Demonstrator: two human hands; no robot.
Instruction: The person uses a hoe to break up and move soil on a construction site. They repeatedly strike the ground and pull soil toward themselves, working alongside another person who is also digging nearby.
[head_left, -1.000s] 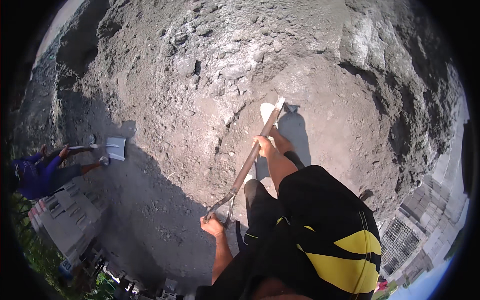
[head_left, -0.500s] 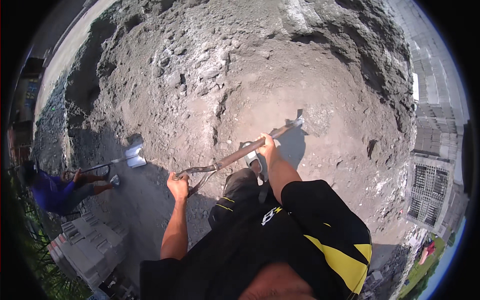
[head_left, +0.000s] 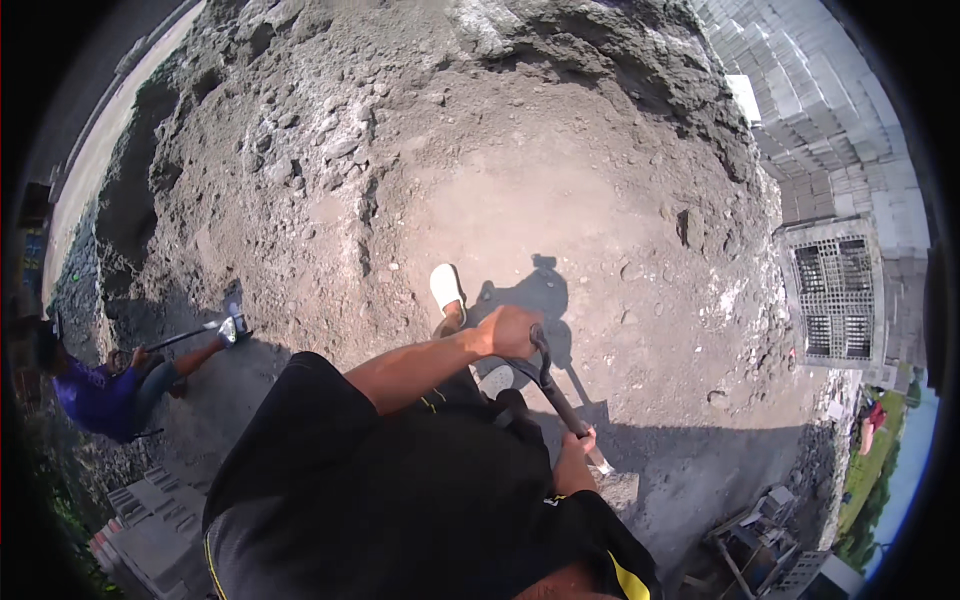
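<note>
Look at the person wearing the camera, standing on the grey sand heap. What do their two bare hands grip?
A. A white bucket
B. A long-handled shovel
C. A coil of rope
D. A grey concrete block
B: the left hand closes round the top grip of the long-handled shovel, and the right hand clasps its shaft lower down, near the blade.

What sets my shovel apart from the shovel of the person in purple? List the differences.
Your shovel is steeply slanted, left hand on its top grip, right hand low near the blade; the other shovel lies nearly level. Your blade is mostly hidden; the other's pale blade shows plainly on the soil. Both have dark shafts.
</note>
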